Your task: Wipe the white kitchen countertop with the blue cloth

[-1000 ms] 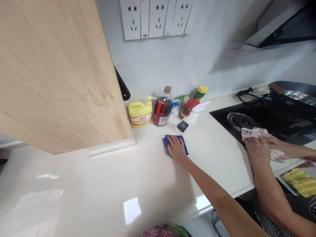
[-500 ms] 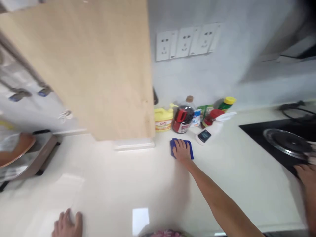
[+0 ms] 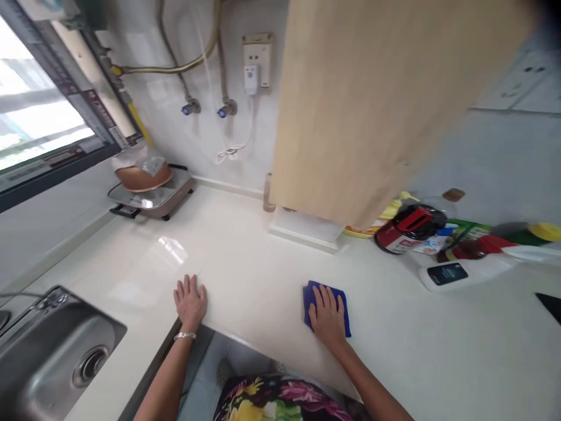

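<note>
Cream countertop (image 3: pixel 245 257) wraps the kitchen corner, with a steel sink (image 3: pixel 52 351) near left. Left hand (image 3: pixel 190 301) lies flat, fingers spread, at the near edge; right hand (image 3: pixel 326 313) presses open-palmed on a blue cloth (image 3: pixel 342 304). Bottles (image 3: pixel 409 225) stand far right beneath a wooden cabinet (image 3: pixel 372 99).

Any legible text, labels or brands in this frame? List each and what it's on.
None can be read.
Dark jar with red label: white marks, too blurred.
White bottle lying flat: dark label, print too small.
Window-frame stickers: text present, illegible.
Yellow bottle: mostly hidden behind the wooden cabinet.
Blue cloth under the right hand: no print visible.
</note>
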Tool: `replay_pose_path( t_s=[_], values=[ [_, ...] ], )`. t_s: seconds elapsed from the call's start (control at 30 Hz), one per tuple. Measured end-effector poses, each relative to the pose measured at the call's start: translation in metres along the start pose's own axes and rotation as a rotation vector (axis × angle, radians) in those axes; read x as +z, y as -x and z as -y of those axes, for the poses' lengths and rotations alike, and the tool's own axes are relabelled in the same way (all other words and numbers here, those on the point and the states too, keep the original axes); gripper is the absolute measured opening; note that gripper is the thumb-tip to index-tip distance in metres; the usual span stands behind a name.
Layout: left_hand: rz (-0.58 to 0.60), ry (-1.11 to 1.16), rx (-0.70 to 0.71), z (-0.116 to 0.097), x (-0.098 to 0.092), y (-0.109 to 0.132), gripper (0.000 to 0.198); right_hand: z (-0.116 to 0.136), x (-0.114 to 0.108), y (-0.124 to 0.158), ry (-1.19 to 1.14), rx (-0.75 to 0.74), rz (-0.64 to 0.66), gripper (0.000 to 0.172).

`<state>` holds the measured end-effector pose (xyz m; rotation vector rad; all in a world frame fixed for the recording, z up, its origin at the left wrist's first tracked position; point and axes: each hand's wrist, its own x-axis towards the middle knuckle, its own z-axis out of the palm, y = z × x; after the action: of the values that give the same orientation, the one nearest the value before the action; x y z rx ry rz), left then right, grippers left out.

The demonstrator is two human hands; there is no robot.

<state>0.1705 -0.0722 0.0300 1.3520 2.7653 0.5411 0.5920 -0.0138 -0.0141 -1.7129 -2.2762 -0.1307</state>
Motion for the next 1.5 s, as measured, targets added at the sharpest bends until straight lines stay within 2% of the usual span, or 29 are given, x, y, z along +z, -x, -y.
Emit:
replay_pose_path(
  t_s=[0.1,0.17,0.23,0.3,0.4,0.5,0.57,0.67,0.8,0.93,1.13,1.27,1.37,1.5],
  values=[
    [0.127,-0.006,0.097,0.017,-0.008,-0.001,0.056,0.021,-0.003,0.031,-0.038,-0.079,0.007,0.060],
    [0.182,-0.013,0.194,0.043,-0.021,0.002,0.054,0.033,-0.004,0.046,-0.066,-0.088,0.009,0.063],
    [0.142,-0.026,0.228,0.079,-0.036,0.010,0.053,0.047,-0.004,0.056,-0.091,-0.055,-0.001,0.067],
    [0.069,-0.033,0.160,0.119,-0.050,0.027,0.054,0.066,-0.003,0.061,-0.116,-0.032,-0.014,0.069],
    [0.021,-0.014,-0.025,0.173,-0.064,0.062,0.059,0.104,-0.001,0.060,-0.148,-0.093,-0.004,0.071],
    [0.003,0.005,-0.165,0.203,-0.067,0.102,0.063,0.148,0.001,0.050,-0.159,-0.192,0.035,0.072],
    [-0.001,0.008,-0.198,0.208,-0.065,0.123,0.063,0.179,0.003,0.040,-0.152,-0.254,0.060,0.072],
    [-0.025,-0.017,-0.176,0.202,-0.062,0.141,0.061,0.225,0.007,0.022,-0.129,-0.359,0.089,0.070],
    [-0.084,-0.050,-0.148,0.194,-0.059,0.144,0.060,0.286,0.017,-0.003,-0.100,-0.484,0.109,0.065],
    [-0.085,-0.041,-0.148,0.195,-0.060,0.146,0.060,0.340,0.029,-0.027,-0.094,-0.569,0.134,0.063],
    [-0.104,-0.043,-0.130,0.195,-0.061,0.151,0.063,0.409,0.047,-0.069,-0.114,-0.668,0.153,0.062],
    [-0.140,-0.058,-0.134,0.195,-0.060,0.153,0.063,0.447,0.058,-0.093,-0.090,-0.667,0.136,0.059],
    [-0.149,-0.053,-0.147,0.194,-0.059,0.156,0.063,0.470,0.061,-0.093,-0.108,-0.669,0.116,0.058],
    [-0.156,-0.051,-0.179,0.191,-0.055,0.162,0.061,0.489,0.052,-0.058,-0.189,-0.824,0.129,0.058]
  ],
)
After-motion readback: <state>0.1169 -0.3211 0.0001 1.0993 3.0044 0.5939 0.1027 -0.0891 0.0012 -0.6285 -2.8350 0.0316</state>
